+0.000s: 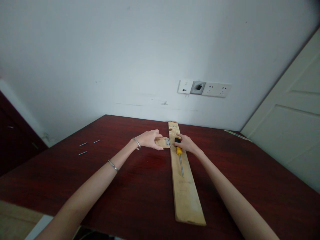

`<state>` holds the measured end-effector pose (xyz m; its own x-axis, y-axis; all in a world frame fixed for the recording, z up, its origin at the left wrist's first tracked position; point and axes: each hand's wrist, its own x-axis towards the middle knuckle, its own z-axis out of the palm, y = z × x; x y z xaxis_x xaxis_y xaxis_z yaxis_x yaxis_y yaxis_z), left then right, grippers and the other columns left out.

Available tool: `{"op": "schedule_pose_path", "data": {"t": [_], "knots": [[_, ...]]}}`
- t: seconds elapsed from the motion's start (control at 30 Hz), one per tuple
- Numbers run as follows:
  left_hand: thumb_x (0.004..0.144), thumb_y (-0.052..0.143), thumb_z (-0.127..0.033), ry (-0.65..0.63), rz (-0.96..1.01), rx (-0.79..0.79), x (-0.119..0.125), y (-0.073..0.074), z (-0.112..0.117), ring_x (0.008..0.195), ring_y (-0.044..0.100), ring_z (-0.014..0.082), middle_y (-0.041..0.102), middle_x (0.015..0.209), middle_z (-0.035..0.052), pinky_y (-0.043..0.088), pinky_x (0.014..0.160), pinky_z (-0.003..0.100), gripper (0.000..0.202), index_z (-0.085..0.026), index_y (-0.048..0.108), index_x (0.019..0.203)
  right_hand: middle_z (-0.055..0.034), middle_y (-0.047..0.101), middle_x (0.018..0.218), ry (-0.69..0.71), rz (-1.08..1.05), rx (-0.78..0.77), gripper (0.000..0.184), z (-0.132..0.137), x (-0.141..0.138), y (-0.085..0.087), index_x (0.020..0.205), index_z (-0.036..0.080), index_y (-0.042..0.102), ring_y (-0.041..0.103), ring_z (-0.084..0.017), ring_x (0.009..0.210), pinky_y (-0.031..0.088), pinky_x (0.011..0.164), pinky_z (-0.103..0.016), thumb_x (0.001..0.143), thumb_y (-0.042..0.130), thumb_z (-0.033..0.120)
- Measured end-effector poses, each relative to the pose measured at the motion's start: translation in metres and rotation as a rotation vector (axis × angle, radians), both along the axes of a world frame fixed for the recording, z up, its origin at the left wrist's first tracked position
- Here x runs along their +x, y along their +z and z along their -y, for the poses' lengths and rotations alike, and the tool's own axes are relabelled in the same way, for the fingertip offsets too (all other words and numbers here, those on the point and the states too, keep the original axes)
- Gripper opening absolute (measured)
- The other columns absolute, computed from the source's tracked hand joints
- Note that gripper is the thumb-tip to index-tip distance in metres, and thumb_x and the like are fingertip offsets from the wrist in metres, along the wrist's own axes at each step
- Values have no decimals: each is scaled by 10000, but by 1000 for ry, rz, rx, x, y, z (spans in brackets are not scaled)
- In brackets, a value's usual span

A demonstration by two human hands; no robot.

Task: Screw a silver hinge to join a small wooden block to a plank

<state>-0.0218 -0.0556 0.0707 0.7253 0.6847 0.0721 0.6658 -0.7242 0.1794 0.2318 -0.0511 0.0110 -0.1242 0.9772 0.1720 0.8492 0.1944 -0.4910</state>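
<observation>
A long pale wooden plank (186, 193) lies lengthwise on the dark red table (140, 186). My left hand (149, 139) is closed on a small wooden block (162, 142) that butts against the plank's left edge, where a small metal hinge (168, 142) joins the two. My right hand (186, 143) grips the yellow and black handle of a screwdriver (179, 154). The screwdriver lies along the plank with its metal shaft pointing toward me.
Three loose screws or nails (83, 148) lie on the table's left part. A row of wall sockets (204, 88) is on the white wall behind. A white door (290, 126) stands at the right, dark furniture (15, 140) at the left.
</observation>
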Motion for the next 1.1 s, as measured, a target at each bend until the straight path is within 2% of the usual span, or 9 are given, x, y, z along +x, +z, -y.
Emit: {"op": "schedule_pose_path", "data": {"t": [0.3,0.6,0.8,0.87,0.97,1.1], "knots": [[654,629,-693,14,-5,-16,1,-1,1,818,571,187,531,985,34,393,658,261,638,-222,623,1085,-166,605,1129,-24,-27,5,800,-8,5,-11,1351,106,482,602,-261,1018,459,900,-349,707,706,524],[653,613,-717,6,-10,-17,2,-3,-1,822,576,193,535,987,37,396,668,268,664,-221,619,1095,-164,583,1164,-7,-89,11,726,-3,2,-9,1332,137,505,584,-275,1069,427,950,-366,728,697,492],[657,620,-702,11,-16,-15,3,-2,2,820,573,190,530,1002,39,400,670,271,627,-214,618,1051,-156,567,1209,-16,-229,42,651,1,-3,-3,1277,170,558,555,-299,1130,435,938,-389,714,705,463],[664,630,-680,5,-8,-13,3,-1,2,822,572,189,529,1009,38,406,678,272,606,-213,612,1051,-155,582,1199,-24,-312,44,586,1,-3,3,1245,156,577,578,-279,1089,467,884,-368,755,657,466],[673,659,-616,-5,15,-4,4,-2,2,847,575,190,522,1050,38,422,711,274,591,-223,587,1108,-131,656,1098,13,-464,-19,511,3,-3,15,1208,142,594,642,-206,892,511,699,-294,836,542,489],[666,705,-520,-44,74,-2,5,-4,2,867,576,180,502,1102,36,444,769,281,602,-236,551,1174,-95,705,1037,133,-615,-161,445,11,-5,27,1103,159,664,637,-138,762,483,567,-208,812,595,489]]}}
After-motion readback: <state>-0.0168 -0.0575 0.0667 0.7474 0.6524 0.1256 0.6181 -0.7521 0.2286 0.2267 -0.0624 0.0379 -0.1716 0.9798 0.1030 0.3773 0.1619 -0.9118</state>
